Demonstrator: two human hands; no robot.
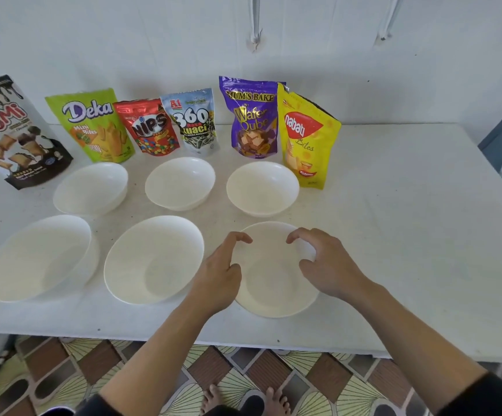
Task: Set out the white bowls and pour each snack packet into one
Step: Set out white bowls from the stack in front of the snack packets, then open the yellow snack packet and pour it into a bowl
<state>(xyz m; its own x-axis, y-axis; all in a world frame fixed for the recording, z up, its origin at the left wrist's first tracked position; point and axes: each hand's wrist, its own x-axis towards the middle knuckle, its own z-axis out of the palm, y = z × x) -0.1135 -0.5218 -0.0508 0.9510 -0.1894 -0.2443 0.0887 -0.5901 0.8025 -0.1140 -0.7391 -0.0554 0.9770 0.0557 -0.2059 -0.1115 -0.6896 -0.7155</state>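
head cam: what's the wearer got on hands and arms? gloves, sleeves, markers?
No gloves: left hand and right hand are both bare, with no rings, watch or markers visible. The forearms are bare too. The left sleeve and right sleeve are dark fabric and show only near the elbows, at the bottom edge of the frame.

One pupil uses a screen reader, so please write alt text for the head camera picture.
A left hand and a right hand hover, fingers curled, over the near right bowl, one of six empty white bowls in two rows on a white table. Six snack packets stand in a row behind them.
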